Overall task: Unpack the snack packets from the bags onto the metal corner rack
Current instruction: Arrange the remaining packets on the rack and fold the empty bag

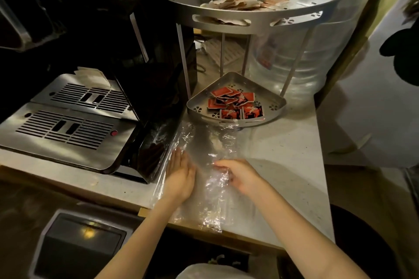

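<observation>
Two bare hands worked over a clear plastic bag (204,161) that lay flat and crinkled near the front edge of the counter (283,165), its near end hanging a little past that edge. The left hand (181,176) rested palm down on the bag's left side, its fingers (179,158) straight and pressed together. The right hand (240,176) lay on the bag's middle with its fingers (223,166) curled, pinching a bunched fold of the plastic. Whether anything remained inside the bag could not be told.

Just beyond the bag's far end stood the metal corner rack (254,18), toward the counter's back right part. Its lower shelf (197,103) held a loose heap of red and black snack packets (235,103), some overlapping, two lying side by side at the shelf's front rim. Its upper shelf (181,0) held pale, flat packets (238,3), too blurred to read.

Left of the rack and the bag sat a black coffee machine (158,56), its slotted steel drip tray (68,129) reaching toward the counter's left front. Behind the rack stood a large clear water bottle (313,56).
</observation>
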Available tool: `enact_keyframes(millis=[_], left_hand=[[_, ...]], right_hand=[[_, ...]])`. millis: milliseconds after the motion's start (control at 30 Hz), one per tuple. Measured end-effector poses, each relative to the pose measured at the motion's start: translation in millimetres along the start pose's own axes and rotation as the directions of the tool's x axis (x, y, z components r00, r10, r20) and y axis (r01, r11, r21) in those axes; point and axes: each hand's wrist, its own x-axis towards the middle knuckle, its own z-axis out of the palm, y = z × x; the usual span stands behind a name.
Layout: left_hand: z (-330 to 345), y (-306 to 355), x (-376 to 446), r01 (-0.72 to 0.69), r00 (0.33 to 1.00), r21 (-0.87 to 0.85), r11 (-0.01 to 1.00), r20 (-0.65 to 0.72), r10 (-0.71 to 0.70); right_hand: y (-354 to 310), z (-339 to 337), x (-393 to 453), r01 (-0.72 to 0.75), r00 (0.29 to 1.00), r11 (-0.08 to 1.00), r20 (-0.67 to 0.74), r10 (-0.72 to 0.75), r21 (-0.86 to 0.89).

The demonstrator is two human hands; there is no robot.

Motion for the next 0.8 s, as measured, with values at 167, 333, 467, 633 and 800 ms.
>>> enact_keyframes(millis=[167, 333, 467, 633, 800], left_hand=[[-19.9, 16.6, 0.5, 0.053, 0.972, -0.506, 0.861, -0.172, -0.161], [-38.3, 31.3, 7.8, 0.282, 0.958, -0.921, 0.268, 0.285, -0.026], [-40.9, 44.2, 11.9, 0.416, 0.892, -0.903, 0.105, 0.427, 0.147], [-39.7, 57.7, 20.3, 0.369, 0.889, -0.903, 0.220, 0.412, 0.202], [-35.5, 68.7, 27.2, 0.359, 0.866, -0.907, 0.219, 0.411, 0.283]], right_hand=[[-14.5, -27.6, -9.5, 0.243, 0.966, 0.969, 0.100, -0.238, -0.040], [-37.7, -63.8, -25.3, 0.407, 0.901, 0.913, 0.163, -0.403, 0.011], [-43.6, -92.1, -29.9, 0.408, 0.898, 0.909, 0.145, -0.416, 0.080], [-39.3, -120.6, -35.0, 0.307, 0.946, 0.951, 0.114, -0.303, -0.022], [-28.7, -141.2, -37.9, 0.253, 0.959, 0.967, 0.140, -0.247, -0.029]])
